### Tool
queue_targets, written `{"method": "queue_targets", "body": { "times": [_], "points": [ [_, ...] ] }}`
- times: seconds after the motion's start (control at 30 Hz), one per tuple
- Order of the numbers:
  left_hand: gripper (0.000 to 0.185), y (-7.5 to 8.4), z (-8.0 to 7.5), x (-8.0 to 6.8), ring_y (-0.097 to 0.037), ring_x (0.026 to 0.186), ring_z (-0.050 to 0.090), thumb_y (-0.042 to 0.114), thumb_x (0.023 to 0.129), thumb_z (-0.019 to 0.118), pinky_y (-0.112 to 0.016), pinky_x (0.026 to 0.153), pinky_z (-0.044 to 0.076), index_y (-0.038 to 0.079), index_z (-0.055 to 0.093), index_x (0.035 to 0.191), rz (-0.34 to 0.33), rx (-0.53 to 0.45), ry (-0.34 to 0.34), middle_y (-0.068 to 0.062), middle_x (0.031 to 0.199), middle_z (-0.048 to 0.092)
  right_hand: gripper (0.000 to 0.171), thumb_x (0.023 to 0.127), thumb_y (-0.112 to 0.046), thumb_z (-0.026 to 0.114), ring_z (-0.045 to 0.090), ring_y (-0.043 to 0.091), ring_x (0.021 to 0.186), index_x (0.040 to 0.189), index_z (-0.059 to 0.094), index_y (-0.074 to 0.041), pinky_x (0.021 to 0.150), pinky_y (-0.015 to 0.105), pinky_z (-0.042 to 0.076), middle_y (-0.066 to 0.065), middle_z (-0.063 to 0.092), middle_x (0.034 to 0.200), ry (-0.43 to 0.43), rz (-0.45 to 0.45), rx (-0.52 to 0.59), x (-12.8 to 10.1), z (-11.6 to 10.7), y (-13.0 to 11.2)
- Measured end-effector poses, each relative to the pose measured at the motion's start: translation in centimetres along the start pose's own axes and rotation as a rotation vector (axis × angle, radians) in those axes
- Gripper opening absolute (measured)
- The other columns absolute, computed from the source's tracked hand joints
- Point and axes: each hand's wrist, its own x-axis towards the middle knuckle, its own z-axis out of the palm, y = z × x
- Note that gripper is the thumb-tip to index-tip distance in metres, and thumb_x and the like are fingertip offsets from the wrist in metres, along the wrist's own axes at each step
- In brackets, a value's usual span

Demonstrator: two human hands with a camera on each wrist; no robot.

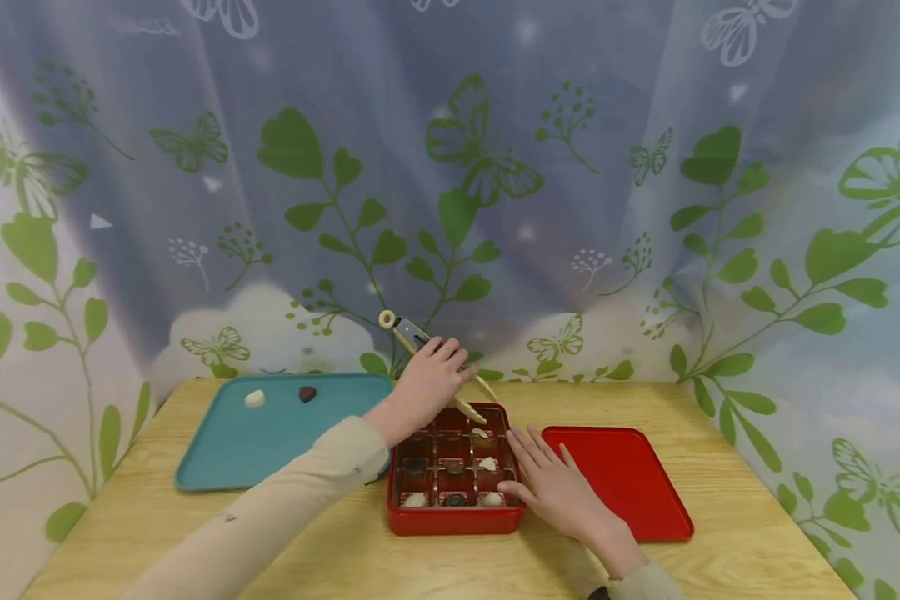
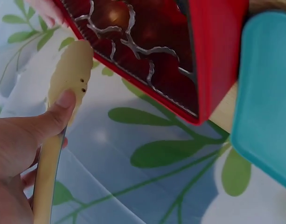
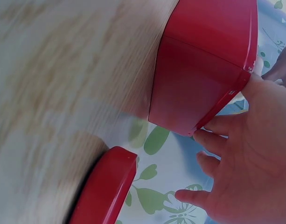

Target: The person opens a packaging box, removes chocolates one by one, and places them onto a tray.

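Observation:
My left hand (image 1: pixel 429 382) grips a pair of cream-tipped tongs (image 2: pixel 48 172), with the thumb pressed on one arm. In the head view the tong tips reach over the back right of a red box (image 1: pixel 456 522). Whether anything lies between the tips I cannot tell. A clear divider splits the box into compartments. White pieces (image 1: pixel 415 500) and dark pieces (image 1: pixel 453 500) that look like chocolates sit in the front row, and a pale piece (image 1: pixel 487 463) sits behind. My right hand (image 1: pixel 558 493), fingers extended, rests against the box's right rim.
Left of the box, a teal tray (image 1: pixel 285 450) carries a white piece (image 1: pixel 255 399) and a dark brown piece (image 1: pixel 307 393). A red lid (image 1: pixel 622 479) lies on the wooden table (image 1: pixel 750 500) to the right. A patterned curtain (image 1: pixel 450 167) hangs behind.

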Motion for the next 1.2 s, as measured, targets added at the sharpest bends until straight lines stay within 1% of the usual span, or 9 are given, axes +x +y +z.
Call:
{"method": "queue_targets", "body": {
  "times": [0.13,0.3,0.5,0.6,0.8,0.93,0.97,1.07,1.2],
  "points": [
    [0.032,0.8,-0.3,1.2,-0.016,0.118,0.053,0.031,0.09,0.077,-0.034,0.104,0.042,0.034,0.073,0.122,0.071,0.054,-0.052,0.009,0.123,0.066,0.079,0.101,-0.055,0.05,0.013,0.032,0.156,0.162,0.024,-0.011,0.118,0.068,0.014,0.007,0.017,0.169,-0.002,0.001,-0.001,0.0,0.0,0.0],
    [0.025,1.7,-0.5,3.0,-0.013,0.124,0.051,0.027,0.097,0.069,-0.034,0.108,0.039,0.038,0.075,0.119,0.162,0.152,-0.165,0.013,0.128,0.065,0.079,0.101,-0.056,0.05,0.013,0.031,0.156,0.162,0.025,-0.011,0.118,0.068,0.015,0.007,0.017,0.169,-0.004,0.005,-0.006,-0.1,0.0,0.1],
    [0.023,3.0,-0.7,4.6,-0.009,0.133,0.046,0.027,0.1,0.065,-0.032,0.113,0.033,0.039,0.075,0.116,0.249,0.221,-0.281,0.019,0.134,0.061,0.08,0.101,-0.056,0.049,0.013,0.031,0.156,0.162,0.024,-0.012,0.118,0.068,0.015,0.007,0.016,0.169,-0.012,0.003,-0.003,-0.1,-0.1,0.1],
    [0.02,3.6,-0.6,5.0,-0.008,0.133,0.045,0.029,0.1,0.065,-0.031,0.113,0.032,0.038,0.076,0.114,0.268,0.241,-0.307,0.02,0.134,0.061,0.079,0.102,-0.056,0.049,0.012,0.031,0.156,0.162,0.024,-0.012,0.118,0.068,0.014,0.006,0.017,0.169,-0.015,-0.003,0.003,0.0,-0.1,0.0],
    [0.018,4.2,-0.1,4.9,-0.008,0.135,0.044,0.031,0.098,0.067,-0.032,0.114,0.032,0.037,0.077,0.112,0.266,0.22,-0.319,0.019,0.136,0.061,0.079,0.102,-0.056,0.049,0.013,0.03,0.156,0.162,0.024,-0.011,0.118,0.068,0.014,0.007,0.017,0.169,-0.011,-0.001,0.003,0.1,-0.1,-0.2],
    [0.017,4.3,0.5,4.4,-0.009,0.13,0.047,0.03,0.098,0.067,-0.031,0.109,0.036,0.037,0.078,0.109,0.248,0.193,-0.299,0.019,0.134,0.063,0.079,0.102,-0.056,0.049,0.013,0.031,0.156,0.162,0.025,-0.011,0.118,0.068,0.015,0.008,0.018,0.168,-0.014,-0.003,0.01,0.0,-0.2,-0.3],
    [0.017,4.3,0.5,4.2,-0.009,0.13,0.048,0.036,0.098,0.066,-0.031,0.108,0.036,0.037,0.078,0.109,0.242,0.186,-0.293,0.018,0.134,0.062,0.079,0.102,-0.056,0.048,0.013,0.031,0.156,0.162,0.025,-0.011,0.118,0.068,0.015,0.008,0.018,0.168,-0.016,-0.003,0.012,0.0,-0.2,-0.4],
    [0.017,3.6,0.4,3.8,-0.01,0.129,0.049,0.036,0.097,0.067,-0.032,0.107,0.038,0.037,0.078,0.111,0.211,0.163,-0.258,0.016,0.134,0.063,0.079,0.102,-0.056,0.049,0.013,0.031,0.156,0.162,0.025,-0.011,0.118,0.068,0.015,0.008,0.017,0.168,-0.013,0.0,0.0,0.0,-0.2,-0.3],
    [0.024,2.3,0.2,3.0,-0.015,0.125,0.051,0.037,0.092,0.074,-0.035,0.107,0.039,0.036,0.076,0.116,0.133,0.08,-0.186,0.011,0.128,0.065,0.078,0.102,-0.055,0.05,0.013,0.031,0.156,0.162,0.025,-0.011,0.118,0.068,0.015,0.007,0.017,0.169,-0.006,0.009,-0.015,0.0,-0.1,-0.1]
  ]
}}
